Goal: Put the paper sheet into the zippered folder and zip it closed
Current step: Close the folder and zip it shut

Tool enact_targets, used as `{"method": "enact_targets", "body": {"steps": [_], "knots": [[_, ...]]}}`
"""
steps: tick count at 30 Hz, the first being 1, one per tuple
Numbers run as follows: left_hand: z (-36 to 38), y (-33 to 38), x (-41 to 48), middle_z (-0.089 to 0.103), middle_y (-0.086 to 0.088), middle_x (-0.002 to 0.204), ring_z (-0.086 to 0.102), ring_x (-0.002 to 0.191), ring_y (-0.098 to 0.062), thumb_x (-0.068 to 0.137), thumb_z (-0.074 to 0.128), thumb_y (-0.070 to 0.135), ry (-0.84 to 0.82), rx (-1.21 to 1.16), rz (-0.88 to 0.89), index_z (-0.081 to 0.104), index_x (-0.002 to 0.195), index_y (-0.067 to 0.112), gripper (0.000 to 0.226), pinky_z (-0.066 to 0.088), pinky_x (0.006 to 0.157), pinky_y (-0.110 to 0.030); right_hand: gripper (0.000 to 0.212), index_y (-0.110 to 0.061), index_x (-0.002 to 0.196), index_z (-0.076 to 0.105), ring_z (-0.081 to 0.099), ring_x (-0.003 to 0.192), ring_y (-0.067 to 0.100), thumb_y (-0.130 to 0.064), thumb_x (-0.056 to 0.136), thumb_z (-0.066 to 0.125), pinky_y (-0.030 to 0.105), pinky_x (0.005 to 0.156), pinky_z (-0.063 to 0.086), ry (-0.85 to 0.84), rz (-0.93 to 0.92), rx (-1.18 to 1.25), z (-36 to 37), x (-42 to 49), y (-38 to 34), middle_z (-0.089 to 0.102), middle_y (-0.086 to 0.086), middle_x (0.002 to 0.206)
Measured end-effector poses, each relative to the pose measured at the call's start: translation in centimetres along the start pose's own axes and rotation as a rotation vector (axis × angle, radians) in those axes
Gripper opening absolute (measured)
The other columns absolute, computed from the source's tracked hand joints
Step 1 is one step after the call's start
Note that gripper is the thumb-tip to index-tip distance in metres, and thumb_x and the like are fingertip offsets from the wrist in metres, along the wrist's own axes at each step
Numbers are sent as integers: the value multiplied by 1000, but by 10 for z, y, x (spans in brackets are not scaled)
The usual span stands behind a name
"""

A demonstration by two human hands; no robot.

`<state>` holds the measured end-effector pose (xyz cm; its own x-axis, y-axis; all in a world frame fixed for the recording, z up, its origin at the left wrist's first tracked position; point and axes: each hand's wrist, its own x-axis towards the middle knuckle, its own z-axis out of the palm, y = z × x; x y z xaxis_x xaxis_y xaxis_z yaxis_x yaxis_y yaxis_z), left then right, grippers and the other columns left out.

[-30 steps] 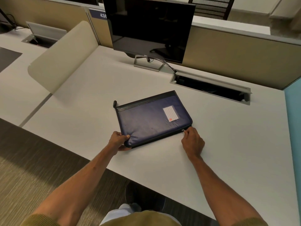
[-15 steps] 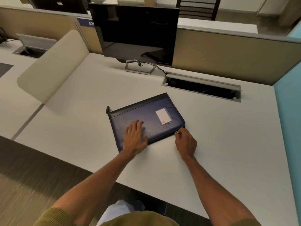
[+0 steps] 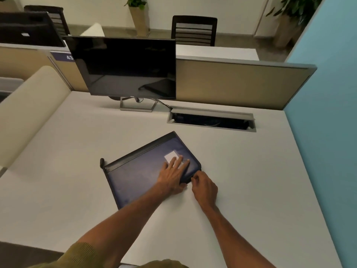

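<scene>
The dark blue zippered folder (image 3: pixel 146 171) lies flat and askew near the middle of the tabletop (image 3: pixel 260 180). The left hand (image 3: pixel 173 176) rests released, fingers spread, on its cover, half hiding a white label (image 3: pixel 170 156). The right hand (image 3: pixel 204 187) pinches something at the folder's right corner; the zipper pull itself is hidden. The paper sheet cannot be seen.

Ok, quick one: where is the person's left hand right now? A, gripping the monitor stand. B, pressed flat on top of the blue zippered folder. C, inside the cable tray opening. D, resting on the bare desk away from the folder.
B: the left hand lies palm down, fingers spread, on the blue zippered folder near its white label, while the right hand pinches at the folder's near right corner.
</scene>
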<state>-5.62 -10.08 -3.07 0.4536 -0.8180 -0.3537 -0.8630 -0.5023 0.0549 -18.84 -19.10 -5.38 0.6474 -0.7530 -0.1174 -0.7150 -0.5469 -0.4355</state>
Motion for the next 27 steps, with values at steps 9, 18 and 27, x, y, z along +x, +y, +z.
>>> {"method": "enact_targets", "body": {"steps": [9,18,27], "knots": [[3,-2,13,3,-15,180,17,164,-46,102,62,49,-56,49,75,1,172,26,96,53,114,-58,18,-18,109,67,73,96,26,-31,105,55,33,77,54,64,57,-29,0,10,10,73,-2,111],[1,-10,12,7,-19,178,22,161,-49,96,63,44,-66,71,144,4,171,20,99,61,99,-56,19,-18,108,66,72,97,27,-31,108,53,40,81,57,59,45,-10,-18,47,23,73,-2,109],[11,-16,15,11,-25,177,24,160,-54,95,65,45,-84,133,215,7,170,17,99,60,94,-56,18,-15,104,67,70,93,23,-29,107,56,38,83,57,-72,-135,8,-32,84,15,75,-1,105]]}}
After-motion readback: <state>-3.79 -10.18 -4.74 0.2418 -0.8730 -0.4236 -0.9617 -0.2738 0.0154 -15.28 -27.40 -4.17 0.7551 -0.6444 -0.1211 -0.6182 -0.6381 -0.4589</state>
